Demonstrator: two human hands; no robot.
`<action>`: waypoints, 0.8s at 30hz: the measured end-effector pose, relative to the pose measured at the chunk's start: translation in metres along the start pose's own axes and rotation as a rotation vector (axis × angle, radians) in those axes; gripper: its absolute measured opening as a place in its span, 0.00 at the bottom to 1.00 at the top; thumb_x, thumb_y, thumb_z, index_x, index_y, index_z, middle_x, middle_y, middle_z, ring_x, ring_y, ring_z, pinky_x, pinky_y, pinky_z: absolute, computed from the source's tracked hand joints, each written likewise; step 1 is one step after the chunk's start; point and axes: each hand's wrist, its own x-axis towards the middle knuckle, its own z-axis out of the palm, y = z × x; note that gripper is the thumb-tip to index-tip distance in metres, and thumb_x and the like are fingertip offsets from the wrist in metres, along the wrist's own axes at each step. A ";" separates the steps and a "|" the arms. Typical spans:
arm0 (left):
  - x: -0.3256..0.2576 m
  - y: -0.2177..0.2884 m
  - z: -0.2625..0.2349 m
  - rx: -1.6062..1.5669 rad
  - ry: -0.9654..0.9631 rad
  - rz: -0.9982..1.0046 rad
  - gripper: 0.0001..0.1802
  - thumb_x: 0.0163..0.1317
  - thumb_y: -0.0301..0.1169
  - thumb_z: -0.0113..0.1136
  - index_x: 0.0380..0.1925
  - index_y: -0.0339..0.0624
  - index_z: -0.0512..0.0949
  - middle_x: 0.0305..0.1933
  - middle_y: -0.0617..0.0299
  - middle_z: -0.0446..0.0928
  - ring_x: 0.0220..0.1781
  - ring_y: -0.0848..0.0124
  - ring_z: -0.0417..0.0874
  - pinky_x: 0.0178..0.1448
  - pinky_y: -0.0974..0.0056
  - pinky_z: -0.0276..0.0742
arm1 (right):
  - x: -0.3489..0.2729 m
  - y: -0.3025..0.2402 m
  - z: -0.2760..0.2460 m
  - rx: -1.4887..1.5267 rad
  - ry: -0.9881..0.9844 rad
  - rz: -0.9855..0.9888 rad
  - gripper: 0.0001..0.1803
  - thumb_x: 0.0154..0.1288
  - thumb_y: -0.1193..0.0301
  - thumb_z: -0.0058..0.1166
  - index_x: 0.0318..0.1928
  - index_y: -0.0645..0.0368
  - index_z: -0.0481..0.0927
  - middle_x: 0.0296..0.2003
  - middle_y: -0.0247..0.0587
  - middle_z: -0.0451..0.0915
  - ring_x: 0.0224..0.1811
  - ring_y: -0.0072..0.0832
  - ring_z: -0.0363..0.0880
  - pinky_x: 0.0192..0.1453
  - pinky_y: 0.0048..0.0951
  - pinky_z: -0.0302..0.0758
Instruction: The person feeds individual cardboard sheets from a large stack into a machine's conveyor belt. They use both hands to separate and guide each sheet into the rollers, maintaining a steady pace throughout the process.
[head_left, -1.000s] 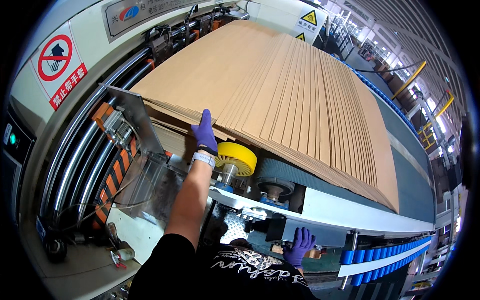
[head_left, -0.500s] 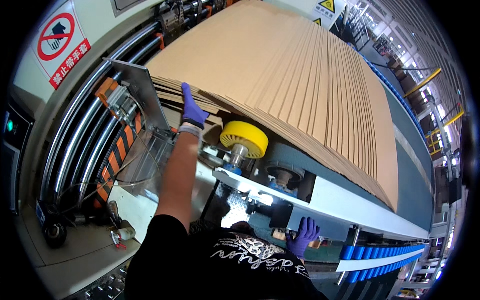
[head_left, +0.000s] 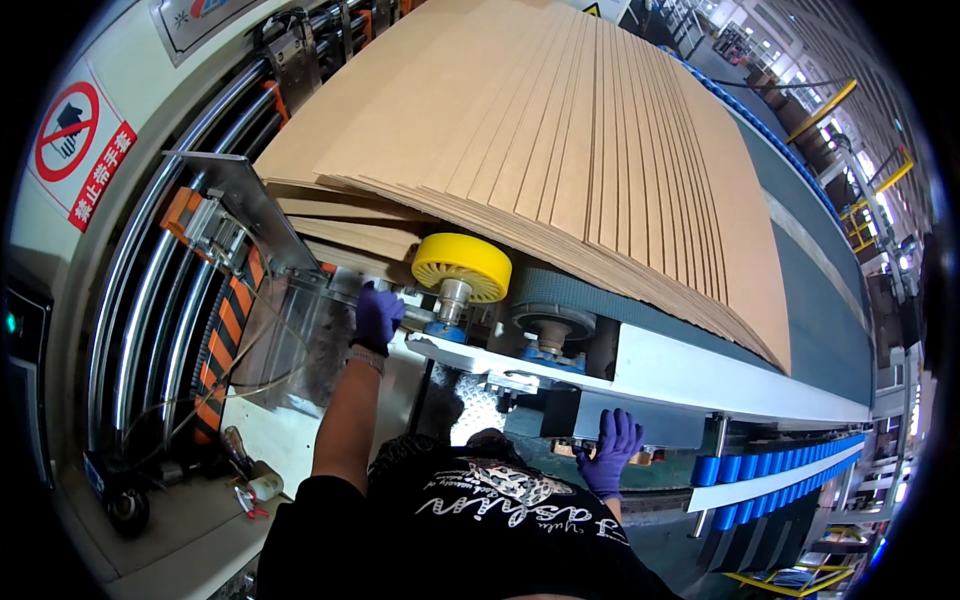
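Observation:
Purple gloves cover both hands. My left hand is closed beside a metal rod left of the yellow ribbed wheel; what its curled fingers hold, if anything, is hidden. Just beyond it, the corners of lower brown cardboard sheets sag under the fanned stack of cardboard sheets. My right hand is open, with fingers stretched upward over the grey box below the white machine rail. Whether it presses on that box, I cannot tell.
An upright metal plate and shiny rollers stand left of the stack. A thin cable loops past a black-and-orange striped strip. A spray bottle sits at lower left. Blue rollers line the right, below the green conveyor belt.
My left hand has drawn back from the edges of the lower cardboard sheets toward me and has curled closed. My right hand remains by the grey box. The view has shifted slightly.

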 end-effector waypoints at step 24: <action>0.003 0.156 -0.049 -1.017 0.535 -0.306 0.13 0.71 0.27 0.50 0.52 0.31 0.75 0.49 0.56 0.78 0.49 0.67 0.79 0.54 0.66 0.76 | 0.002 -0.006 -0.001 0.016 0.020 0.035 0.51 0.44 0.55 0.68 0.70 0.50 0.61 0.68 0.46 0.59 0.74 0.47 0.50 0.75 0.62 0.41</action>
